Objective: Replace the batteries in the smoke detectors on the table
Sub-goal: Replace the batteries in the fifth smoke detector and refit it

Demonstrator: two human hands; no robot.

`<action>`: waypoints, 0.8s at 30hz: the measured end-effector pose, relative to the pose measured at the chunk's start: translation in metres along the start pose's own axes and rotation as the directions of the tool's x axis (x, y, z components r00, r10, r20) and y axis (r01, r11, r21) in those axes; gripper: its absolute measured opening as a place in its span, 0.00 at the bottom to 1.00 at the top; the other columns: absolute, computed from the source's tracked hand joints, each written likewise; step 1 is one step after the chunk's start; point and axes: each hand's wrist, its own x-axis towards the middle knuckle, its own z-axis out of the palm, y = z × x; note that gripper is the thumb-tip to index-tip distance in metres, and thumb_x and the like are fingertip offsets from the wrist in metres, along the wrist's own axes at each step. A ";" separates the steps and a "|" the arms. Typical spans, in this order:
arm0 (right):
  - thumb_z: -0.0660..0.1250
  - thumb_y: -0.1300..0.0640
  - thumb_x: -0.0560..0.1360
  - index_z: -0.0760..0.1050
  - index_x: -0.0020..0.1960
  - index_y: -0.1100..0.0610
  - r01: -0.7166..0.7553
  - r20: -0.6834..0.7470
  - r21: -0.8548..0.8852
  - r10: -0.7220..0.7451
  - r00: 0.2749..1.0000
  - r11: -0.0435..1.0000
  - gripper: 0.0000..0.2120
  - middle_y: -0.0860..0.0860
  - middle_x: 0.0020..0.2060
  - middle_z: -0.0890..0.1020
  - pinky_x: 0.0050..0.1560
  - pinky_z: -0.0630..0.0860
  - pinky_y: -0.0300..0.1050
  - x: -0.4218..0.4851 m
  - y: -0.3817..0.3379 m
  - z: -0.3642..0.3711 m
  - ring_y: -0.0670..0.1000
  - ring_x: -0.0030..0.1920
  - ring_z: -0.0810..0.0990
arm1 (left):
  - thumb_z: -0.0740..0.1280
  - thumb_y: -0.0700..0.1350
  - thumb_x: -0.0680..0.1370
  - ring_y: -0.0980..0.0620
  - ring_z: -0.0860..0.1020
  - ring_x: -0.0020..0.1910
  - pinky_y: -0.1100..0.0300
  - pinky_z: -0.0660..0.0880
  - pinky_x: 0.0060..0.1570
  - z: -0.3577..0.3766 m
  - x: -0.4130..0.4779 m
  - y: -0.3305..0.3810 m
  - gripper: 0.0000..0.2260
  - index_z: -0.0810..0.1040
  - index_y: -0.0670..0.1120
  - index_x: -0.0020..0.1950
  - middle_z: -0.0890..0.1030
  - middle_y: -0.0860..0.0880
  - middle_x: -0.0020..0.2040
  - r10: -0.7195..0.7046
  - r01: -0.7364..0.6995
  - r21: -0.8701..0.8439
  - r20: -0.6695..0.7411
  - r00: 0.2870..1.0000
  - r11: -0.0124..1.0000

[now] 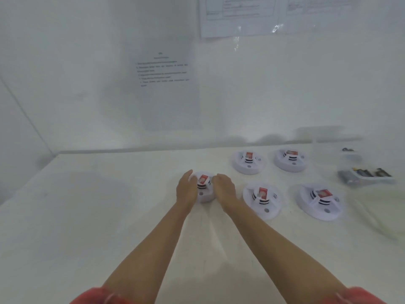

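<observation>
A round white smoke detector [204, 187] with a red label on top sits on the white table [87, 216], near the middle. My left hand [186, 189] grips its left side and my right hand [224, 189] grips its right side; both hide most of its rim. Several more white detectors lie to the right: two near ones [262, 199] [320, 200] and two farther back [248, 161] [290, 159]. A clear tray of batteries [368, 175] stands at the far right.
A second clear container [348, 152] with small dark items stands behind the battery tray. Printed sheets [166, 84] hang on the white wall behind the table. Red sleeves [98, 296] show at the bottom edge.
</observation>
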 end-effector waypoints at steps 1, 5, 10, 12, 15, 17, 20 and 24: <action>0.51 0.60 0.77 0.73 0.55 0.58 0.007 -0.011 -0.003 -0.007 1.000 1.000 0.13 0.57 0.63 0.75 0.59 0.65 0.47 -0.001 0.002 0.003 0.58 0.64 0.71 | 0.54 0.41 0.81 0.48 0.66 0.70 0.69 0.68 0.57 0.001 0.001 0.001 0.19 0.66 0.44 0.72 0.66 0.46 0.73 0.004 -0.004 -0.001 0.005 1.000 1.000; 0.51 0.60 0.76 0.70 0.48 0.51 0.001 -0.040 0.060 0.002 0.999 0.998 0.10 0.53 0.56 0.74 0.54 0.63 0.45 0.002 0.007 0.007 0.50 0.55 0.69 | 0.54 0.41 0.81 0.47 0.68 0.68 0.77 0.70 0.44 0.002 0.000 0.004 0.18 0.68 0.42 0.71 0.69 0.47 0.71 -0.037 0.037 -0.030 0.019 0.999 0.999; 0.53 0.58 0.79 0.65 0.71 0.56 0.038 -0.024 0.344 -0.032 0.999 0.938 0.20 0.52 0.71 0.68 0.72 0.62 0.50 -0.005 -0.013 -0.010 0.52 0.70 0.67 | 0.60 0.43 0.80 0.49 0.70 0.57 0.74 0.68 0.41 0.002 0.003 0.021 0.06 0.75 0.51 0.50 0.72 0.58 0.48 0.021 -0.011 -0.114 0.094 0.995 0.993; 0.53 0.58 0.80 0.66 0.71 0.56 0.086 -0.029 0.373 -0.081 0.996 0.924 0.20 0.52 0.69 0.70 0.72 0.63 0.51 -0.005 -0.026 -0.024 0.52 0.69 0.68 | 0.61 0.48 0.80 0.49 0.70 0.63 0.65 0.66 0.53 0.004 0.007 0.035 0.13 0.73 0.49 0.64 0.74 0.54 0.60 0.094 -0.078 -0.120 0.138 0.986 0.990; 0.55 0.59 0.80 0.72 0.66 0.58 0.136 -0.066 0.465 -0.118 0.991 0.875 0.16 0.50 0.62 0.76 0.67 0.70 0.49 -0.003 -0.043 -0.060 0.50 0.62 0.74 | 0.63 0.52 0.78 0.53 0.72 0.61 0.61 0.68 0.56 0.018 0.007 0.062 0.16 0.72 0.50 0.65 0.73 0.52 0.61 0.200 -0.163 -0.168 0.236 0.951 0.972; 0.57 0.58 0.80 0.76 0.55 0.58 0.152 -0.065 0.546 -0.139 0.988 0.824 0.11 0.52 0.50 0.80 0.50 0.78 0.41 -0.006 -0.052 -0.090 0.50 0.50 0.79 | 0.64 0.52 0.78 0.52 0.70 0.66 0.62 0.65 0.60 0.035 0.004 0.078 0.25 0.65 0.47 0.73 0.70 0.51 0.67 0.249 -0.205 -0.172 0.300 0.921 0.964; 0.56 0.63 0.79 0.74 0.54 0.58 0.217 -0.090 0.592 -0.204 0.975 0.776 0.09 0.51 0.39 0.77 0.42 0.76 0.37 -0.005 -0.055 -0.138 0.48 0.39 0.76 | 0.65 0.55 0.77 0.51 0.68 0.68 0.61 0.66 0.63 0.068 0.000 0.102 0.28 0.63 0.49 0.74 0.67 0.53 0.70 0.277 -0.203 -0.236 0.348 0.896 0.950; 0.60 0.71 0.73 0.72 0.64 0.65 0.371 -0.079 0.471 -0.380 0.921 0.800 0.19 0.53 0.50 0.79 0.45 0.77 0.32 0.001 -0.037 -0.209 0.50 0.47 0.78 | 0.66 0.68 0.65 0.49 0.77 0.58 0.55 0.75 0.51 0.121 -0.017 0.132 0.35 0.73 0.52 0.67 0.77 0.47 0.64 0.206 -0.018 -0.391 0.446 0.871 0.920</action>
